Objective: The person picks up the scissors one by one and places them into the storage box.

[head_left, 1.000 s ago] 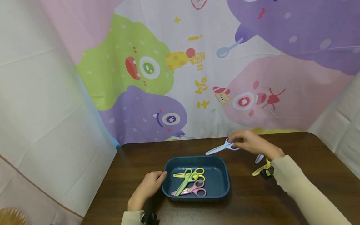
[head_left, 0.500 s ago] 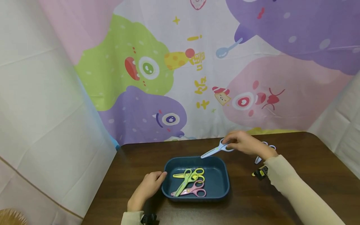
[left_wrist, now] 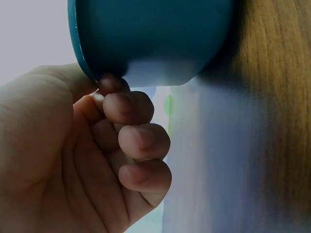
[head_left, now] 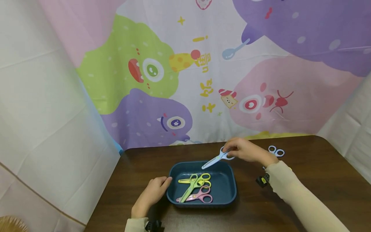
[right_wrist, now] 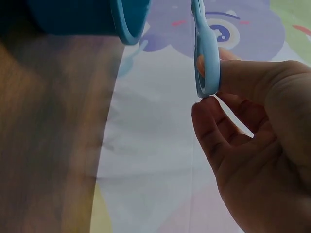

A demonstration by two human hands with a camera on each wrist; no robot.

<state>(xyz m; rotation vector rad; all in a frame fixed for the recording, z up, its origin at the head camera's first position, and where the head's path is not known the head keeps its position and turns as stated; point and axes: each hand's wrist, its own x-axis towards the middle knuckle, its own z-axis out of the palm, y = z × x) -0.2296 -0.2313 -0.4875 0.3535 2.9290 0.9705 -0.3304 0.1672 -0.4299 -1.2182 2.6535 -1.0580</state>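
My right hand (head_left: 244, 149) pinches a pair of light blue scissors (head_left: 215, 160) by the handle loops. Their blades point left and down over the back rim of a dark teal tray (head_left: 235, 190). In the right wrist view, thumb and finger hold the blue handle (right_wrist: 210, 60) above table height. My left hand (head_left: 152, 192) grips the tray's left rim, thumb and curled index finger on it in the left wrist view. Inside the tray lie yellow scissors (head_left: 184, 181), green scissors (head_left: 188, 192) and pink scissors (head_left: 200, 195), overlapping one another.
Lavender scissors (head_left: 276, 151) lie on the brown table (head_left: 249, 206) at the back right, their blades mostly hidden behind my right sleeve. The right wrist and its camera (head_left: 262, 180) largely cover another yellow pair. A printed cloth (head_left: 214, 129) hangs behind the table.
My right hand has carried the light blue scissors left and down, from behind the tray to over its back rim. More of the lavender handles now shows. The left hand stays put.
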